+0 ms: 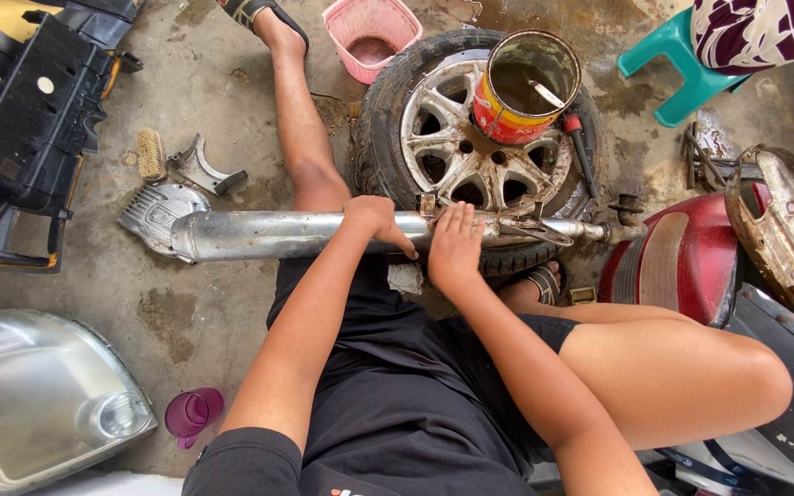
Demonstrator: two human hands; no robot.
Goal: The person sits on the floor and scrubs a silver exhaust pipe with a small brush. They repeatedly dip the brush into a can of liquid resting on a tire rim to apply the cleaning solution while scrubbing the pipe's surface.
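Note:
A long silver exhaust pipe point(259, 234) lies across my lap, its thick end to the left and its thin rusty end point(581, 228) to the right. My left hand point(380, 223) is wrapped over the pipe near its middle. Just to the right, my right hand point(457, 246) presses flat on it, fingers together and pointing up. A small grey scrap point(405, 277) shows just under the pipe between my hands. Behind the pipe lies a car wheel point(452, 152) flat on the concrete.
A red and yellow tin point(524, 87) with liquid and a brush stands on the wheel, a red-handled tool point(581, 147) beside it. Pink basket point(371, 35), scrub brush point(150, 152), metal bracket point(199, 168), black panels point(29, 119), headlight cover point(39, 395), purple cup point(193, 413), red motorcycle parts point(682, 257), green stool point(677, 69).

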